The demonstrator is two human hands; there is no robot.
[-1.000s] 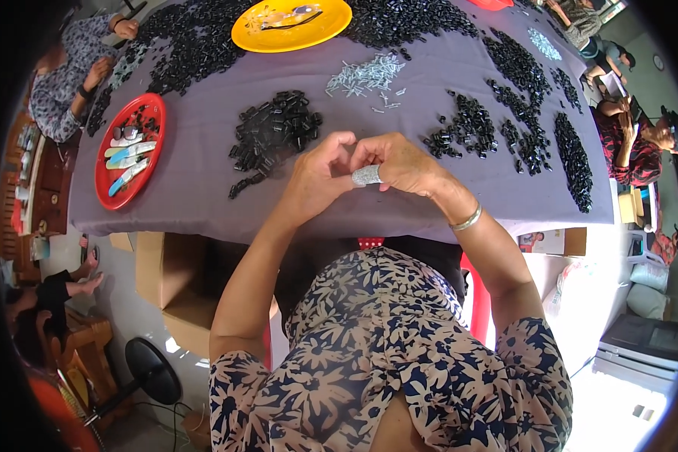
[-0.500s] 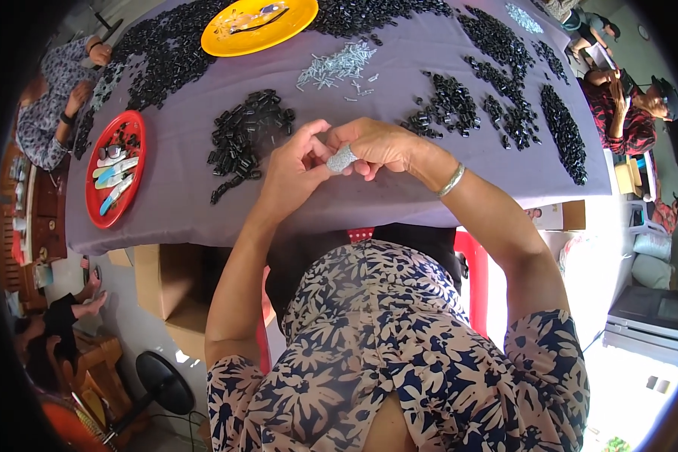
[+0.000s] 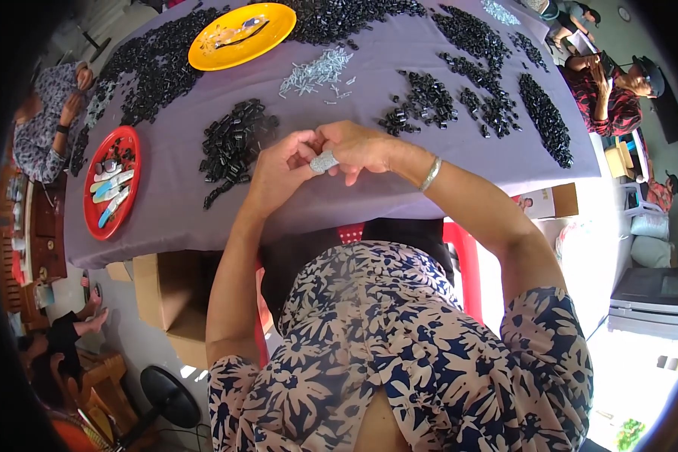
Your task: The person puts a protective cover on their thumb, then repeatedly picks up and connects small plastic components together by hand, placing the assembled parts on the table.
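My left hand and my right hand meet over the near side of the table, fingers bent and pinched together. Between them shows a light grey, speckled wrapping, which looks to be around a digit of my right hand. Whatever small piece the fingertips hold is hidden. Just beyond my left hand lies a heap of shiny black, short tube-like pieces. Farther off is a small pile of thin, pale silvery pins. Loose black pieces lie beyond my right hand.
A red tray with blue-and-white-handled tools stands at the left. A yellow plate holding a dark, slim tool is at the back. More black heaps cover the purple-grey tablecloth. One person works at the left; another sits right.
The view has turned slightly, so the table's things sit a little farther left. Both hands stay pinched together, with only small finger shifts.
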